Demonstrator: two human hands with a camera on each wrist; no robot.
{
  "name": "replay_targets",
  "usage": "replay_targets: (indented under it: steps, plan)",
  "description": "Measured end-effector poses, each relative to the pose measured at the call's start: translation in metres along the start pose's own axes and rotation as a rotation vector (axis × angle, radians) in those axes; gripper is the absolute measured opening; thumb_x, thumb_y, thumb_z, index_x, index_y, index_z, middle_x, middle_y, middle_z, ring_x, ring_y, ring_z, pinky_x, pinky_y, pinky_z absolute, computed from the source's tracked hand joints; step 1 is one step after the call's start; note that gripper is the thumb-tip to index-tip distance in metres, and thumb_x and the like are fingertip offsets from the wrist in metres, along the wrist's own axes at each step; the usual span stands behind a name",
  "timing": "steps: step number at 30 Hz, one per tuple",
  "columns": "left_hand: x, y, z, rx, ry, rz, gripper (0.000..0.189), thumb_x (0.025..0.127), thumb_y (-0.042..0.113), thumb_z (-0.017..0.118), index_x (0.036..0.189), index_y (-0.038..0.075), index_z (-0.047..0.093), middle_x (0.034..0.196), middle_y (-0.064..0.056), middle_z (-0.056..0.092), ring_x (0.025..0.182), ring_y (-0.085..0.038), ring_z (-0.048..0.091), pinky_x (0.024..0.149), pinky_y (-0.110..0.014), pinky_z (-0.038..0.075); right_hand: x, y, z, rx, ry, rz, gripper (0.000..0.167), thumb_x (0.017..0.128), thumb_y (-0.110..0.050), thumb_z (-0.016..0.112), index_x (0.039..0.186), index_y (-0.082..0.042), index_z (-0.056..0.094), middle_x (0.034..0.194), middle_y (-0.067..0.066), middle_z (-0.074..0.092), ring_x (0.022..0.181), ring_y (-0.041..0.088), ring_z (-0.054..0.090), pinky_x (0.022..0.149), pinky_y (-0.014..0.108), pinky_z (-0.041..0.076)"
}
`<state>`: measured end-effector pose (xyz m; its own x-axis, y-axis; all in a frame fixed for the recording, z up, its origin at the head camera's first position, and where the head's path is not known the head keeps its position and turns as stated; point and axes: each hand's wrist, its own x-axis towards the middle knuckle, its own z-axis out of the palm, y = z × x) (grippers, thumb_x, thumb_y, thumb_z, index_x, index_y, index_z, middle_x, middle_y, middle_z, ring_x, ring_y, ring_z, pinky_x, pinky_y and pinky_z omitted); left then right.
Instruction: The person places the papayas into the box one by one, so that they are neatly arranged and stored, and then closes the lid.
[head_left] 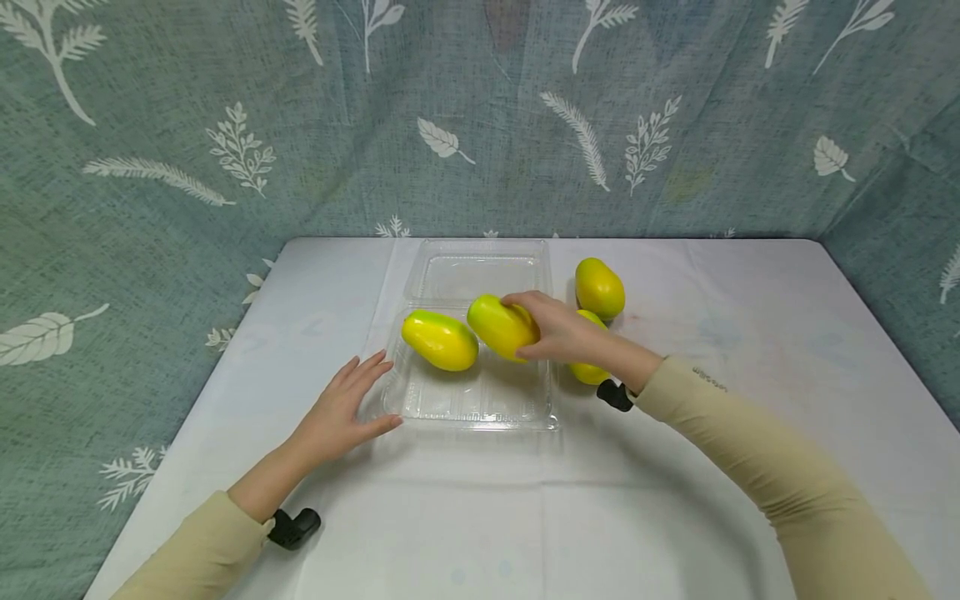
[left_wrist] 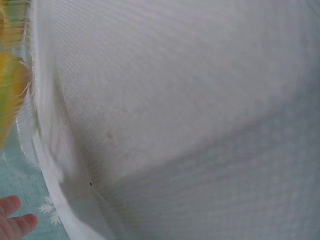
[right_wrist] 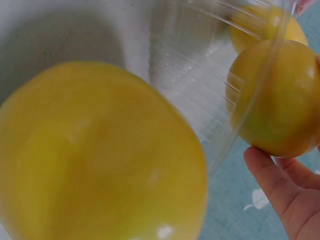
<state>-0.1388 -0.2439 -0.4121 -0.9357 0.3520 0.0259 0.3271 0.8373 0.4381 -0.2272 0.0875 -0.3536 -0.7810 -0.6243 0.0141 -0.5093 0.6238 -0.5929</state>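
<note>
My right hand [head_left: 561, 330] grips a yellow-green mango [head_left: 497, 325] over the right part of a clear plastic clamshell box [head_left: 480, 410]. In the right wrist view, thumb and fingers lie around this held mango [right_wrist: 275, 102]. Another mango [head_left: 441, 342] lies in the left part of the box. Beside the box's left edge, my left hand [head_left: 347, 410] has its fingers spread and holds nothing. Only some fingertips of the left hand [left_wrist: 16, 220] show in the left wrist view. Whether the held mango touches the box floor, I cannot tell.
To the right of the box lie two more mangoes: one farther back [head_left: 600, 288], the other [head_left: 588, 372] partly hidden by my right wrist. The box's lid [head_left: 482, 272] lies folded open toward the back. A white cloth [head_left: 465, 533] covers the table; a patterned curtain [head_left: 495, 117] hangs behind.
</note>
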Motion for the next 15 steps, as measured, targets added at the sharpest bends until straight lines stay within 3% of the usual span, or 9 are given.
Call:
replay_targets:
  steps: [15]
  plan:
    - [0.000, 0.000, 0.000, -0.003, 0.004, 0.002, 0.079, 0.078, 0.048, 0.067, 0.140, 0.012, 0.035, 0.150, -0.007, 0.025, 0.134, -0.043, 0.017, 0.101, -0.066, 0.020, 0.001, 0.004, 0.012, -0.034, -0.002, -0.014, 0.068, 0.075, -0.013, 0.073, 0.134, -0.006, 0.041, 0.135, 0.019, 0.042, 0.123, 0.031, 0.042, 0.103, 0.042, 0.035]
